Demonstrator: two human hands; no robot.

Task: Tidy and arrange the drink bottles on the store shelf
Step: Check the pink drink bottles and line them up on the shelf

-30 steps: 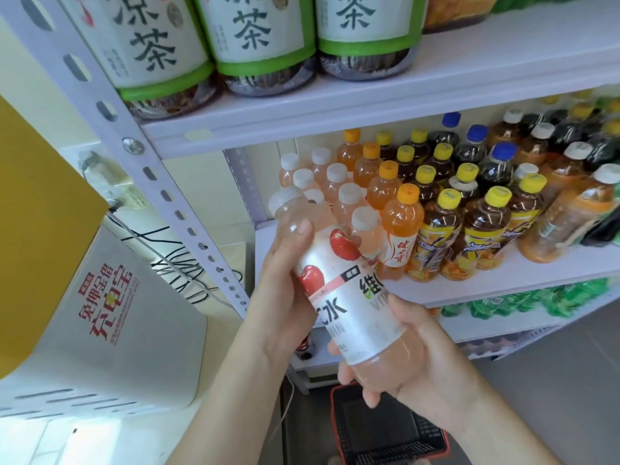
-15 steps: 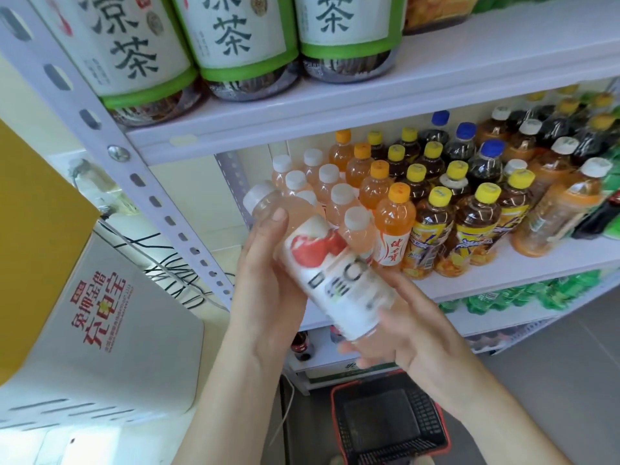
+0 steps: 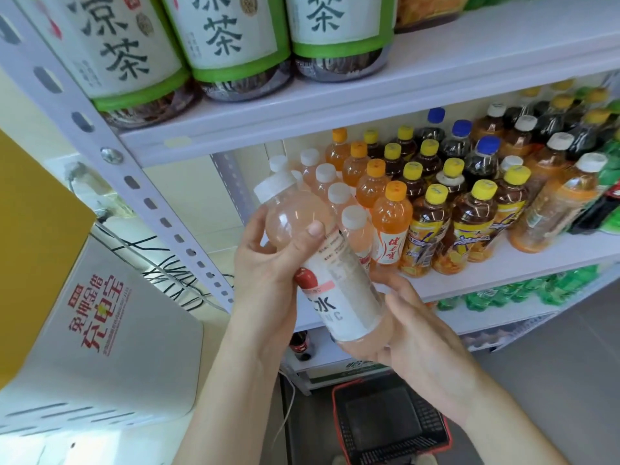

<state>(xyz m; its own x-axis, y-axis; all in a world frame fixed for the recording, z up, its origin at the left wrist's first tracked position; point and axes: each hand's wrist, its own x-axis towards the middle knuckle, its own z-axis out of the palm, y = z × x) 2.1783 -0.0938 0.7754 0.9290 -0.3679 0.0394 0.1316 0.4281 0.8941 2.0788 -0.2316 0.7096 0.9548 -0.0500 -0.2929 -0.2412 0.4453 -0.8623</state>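
White metal store shelf (image 3: 523, 263) ahead keeps a bare strip along its front edge. Four orange-capped orange drink bottles (image 3: 391, 216) stand in one row on it. Before its left end I hold one pale pink plastic bottle with a white cap (image 3: 342, 286), its long axis tilted, cap pointing up-left toward the shelf. The fingers of my left hand (image 3: 268, 273) wrap its shoulder, and those of my right hand (image 3: 416, 333) curl under its base.

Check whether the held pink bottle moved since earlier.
Yes: the pink bottle turned about its long axis, its apple picture swinging left, toward the shelf upright.
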